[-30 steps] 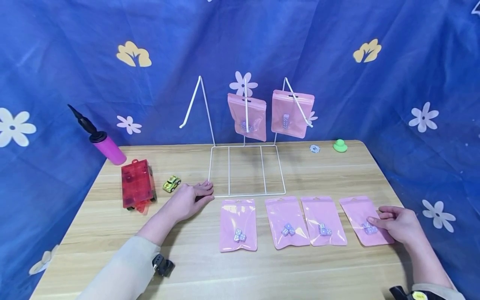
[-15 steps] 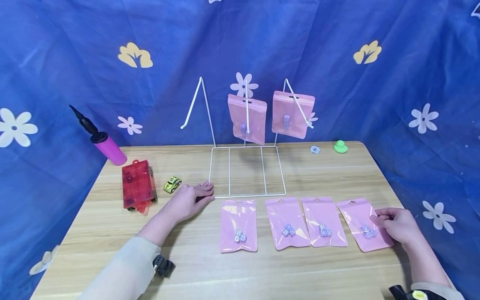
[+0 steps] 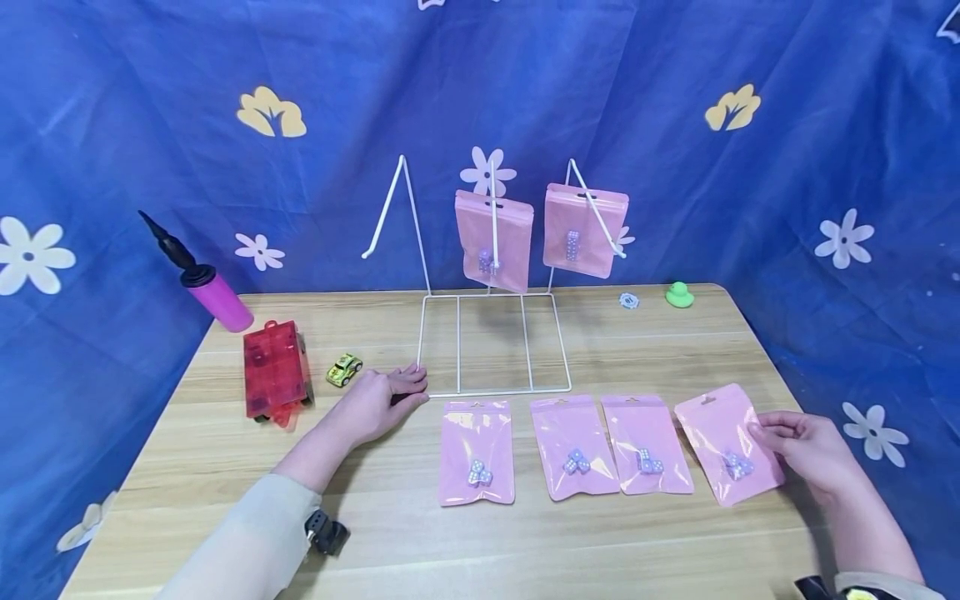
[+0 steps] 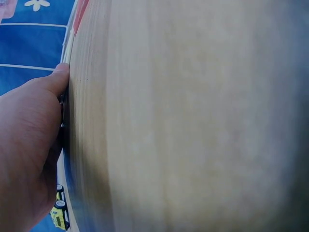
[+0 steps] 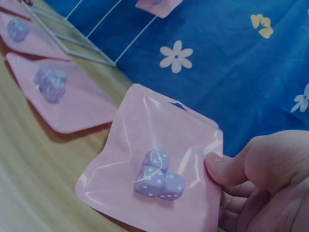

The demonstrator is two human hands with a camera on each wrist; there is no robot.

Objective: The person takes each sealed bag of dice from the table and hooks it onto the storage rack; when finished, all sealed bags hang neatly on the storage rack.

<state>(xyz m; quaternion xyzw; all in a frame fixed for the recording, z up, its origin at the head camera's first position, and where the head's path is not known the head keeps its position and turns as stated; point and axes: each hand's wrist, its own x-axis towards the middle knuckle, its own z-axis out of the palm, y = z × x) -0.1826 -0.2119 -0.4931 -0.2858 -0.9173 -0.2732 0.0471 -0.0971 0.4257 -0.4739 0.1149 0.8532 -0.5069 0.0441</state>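
The left hand [image 3: 381, 402] holds the front left corner of the white wire rack [image 3: 498, 392] between thumb and fingers; in the left wrist view the thumb lies at the wire. Pinched at its right edge by the right hand [image 3: 808, 448] is the rightmost pink bag [image 3: 729, 442], tilted, its top end lifted. Lilac dice [image 5: 157, 176] show through that bag in the right wrist view. Two pink bags [image 3: 506, 233] hang on the rack's middle and right hooks; its left hook [image 3: 382, 212] is bare. Three more bags [image 3: 477, 433] lie in front of the rack.
On the left are a purple pump [image 3: 217, 298], a red see-through toy [image 3: 276, 371] and a small yellow-green car [image 3: 344, 369]. A round chip [image 3: 628, 301] and a green duck [image 3: 679, 294] stand at the back right. Blue cloth hangs behind.
The right hand has raised the top of its bag and turned it a little. The bag on the middle hook has swung slightly. The left hand has stayed in place.
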